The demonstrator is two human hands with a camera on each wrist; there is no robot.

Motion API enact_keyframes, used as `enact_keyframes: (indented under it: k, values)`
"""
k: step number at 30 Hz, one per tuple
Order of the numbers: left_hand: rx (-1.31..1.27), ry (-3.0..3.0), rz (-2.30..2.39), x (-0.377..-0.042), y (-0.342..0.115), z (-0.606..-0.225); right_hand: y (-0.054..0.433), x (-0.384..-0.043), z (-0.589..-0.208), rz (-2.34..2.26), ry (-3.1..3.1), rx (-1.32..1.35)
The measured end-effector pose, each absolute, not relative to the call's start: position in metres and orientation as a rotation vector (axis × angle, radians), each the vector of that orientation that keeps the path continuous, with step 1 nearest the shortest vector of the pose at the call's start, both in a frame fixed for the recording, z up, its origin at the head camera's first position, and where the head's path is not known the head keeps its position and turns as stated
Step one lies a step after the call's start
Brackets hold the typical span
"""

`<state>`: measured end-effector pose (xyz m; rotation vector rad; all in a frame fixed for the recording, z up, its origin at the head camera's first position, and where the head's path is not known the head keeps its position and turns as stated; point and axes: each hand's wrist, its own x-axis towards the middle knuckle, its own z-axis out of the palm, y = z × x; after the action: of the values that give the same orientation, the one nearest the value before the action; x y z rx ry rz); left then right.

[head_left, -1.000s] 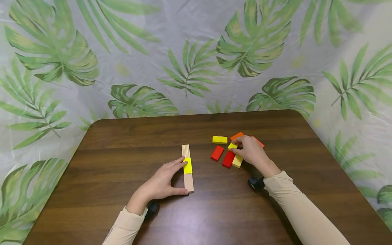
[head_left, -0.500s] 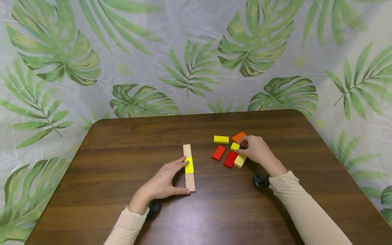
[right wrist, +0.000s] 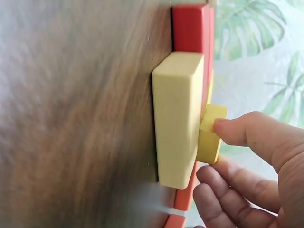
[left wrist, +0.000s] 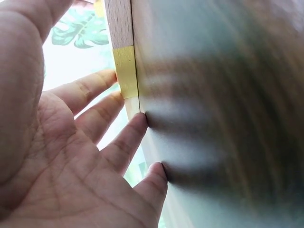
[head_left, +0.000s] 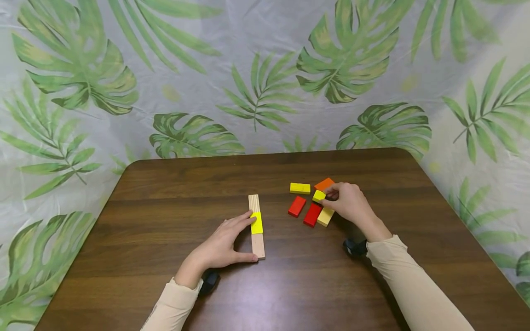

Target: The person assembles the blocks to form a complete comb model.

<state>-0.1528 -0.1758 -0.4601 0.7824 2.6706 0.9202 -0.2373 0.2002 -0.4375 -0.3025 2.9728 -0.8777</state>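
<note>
In the head view my left hand (head_left: 221, 242) lies beside a line of wooden blocks, fingers spread and fairly straight. Its fingertips touch a yellow block (head_left: 257, 223) in the line's middle, and the thumb touches the near end of a plain wood block (head_left: 258, 246). A ridged-looking plain block (head_left: 254, 202) forms the far end. At the right, my right hand (head_left: 349, 202) pinches a small yellow block (right wrist: 211, 142) between thumb and index finger. That block is just above a cream block (right wrist: 178, 118) and a red block (head_left: 312, 214); contact between them is unclear.
Around the right hand lie another red block (head_left: 296, 206), a yellow block (head_left: 300, 188) and an orange block (head_left: 324, 184). A further orange piece (right wrist: 175, 221) shows in the right wrist view. The brown table (head_left: 186, 184) ends at a leaf-patterned curtain (head_left: 265, 92).
My right hand has shifted slightly to the right and hides the orange block at the far right that showed earlier. The left hand stays at the line of blocks. The head view has drifted slightly.
</note>
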Motion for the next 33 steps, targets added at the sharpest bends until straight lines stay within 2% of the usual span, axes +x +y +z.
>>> enact_keyframes:
  k: [18, 33]
  values:
    - [0.776, 2.668, 0.922, -0.153, -0.176, -0.460, 0.171, -0.183, -0.424, -0.926, 2.980, -0.554]
    - [0.778, 2.650, 0.957, -0.153, -0.179, -0.462, 0.140, -0.148, -0.434, -0.838, 2.939, -0.840]
